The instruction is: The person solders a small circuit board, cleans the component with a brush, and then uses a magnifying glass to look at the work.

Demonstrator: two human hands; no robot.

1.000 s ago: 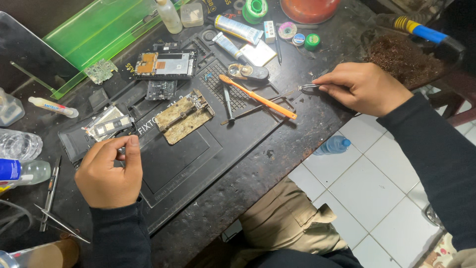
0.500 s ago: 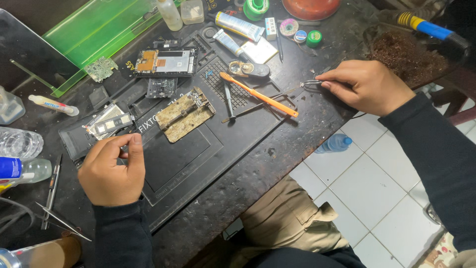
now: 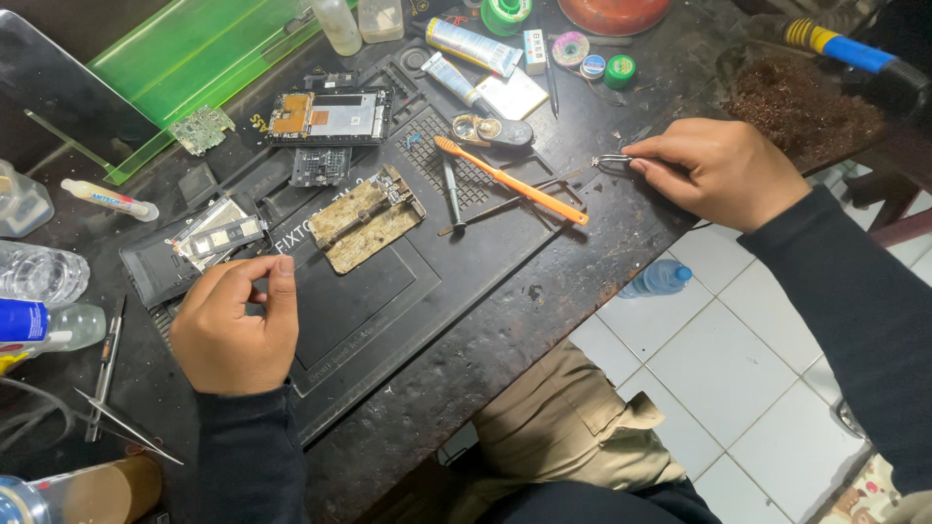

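Nearest to us, our left hand (image 3: 236, 325) rests on the near-left part of the black work mat (image 3: 388, 301), fingers curled tight with thumb pressed against forefinger. Whatever sits in that pinch is too small for us to make out, so we cannot tell what it has. Left of this hand a pair of thin metal tweezers (image 3: 126, 425) lies on the dark table (image 3: 544, 311), and a clear bottle with a blue label (image 3: 44, 325) lies on its side just beyond them.

Farther up the mat we see a worn, gold-coloured metal plate (image 3: 367, 218), tilted, its long side running from near-left to far-right. Just left of it lies a small silver frame part (image 3: 218, 233).

Our right hand (image 3: 723, 175) is at the right edge of the table, well apart from the left. Its thumb and fingers are closed on a pair of fine tweezers (image 3: 614, 160), whose long axis runs almost level across the view, tips pointing left toward the mat. The tips appear closed; we cannot tell whether they grip anything.

Just left of those tips an orange toothbrush (image 3: 515, 182) lies on the mat, bristled head far-left, handle slanting near-right.

Beyond it an opened phone body (image 3: 330, 114) lies flat, long axis across, with a green circuit board (image 3: 201, 129) to its left beside a green sheet (image 3: 184, 58).
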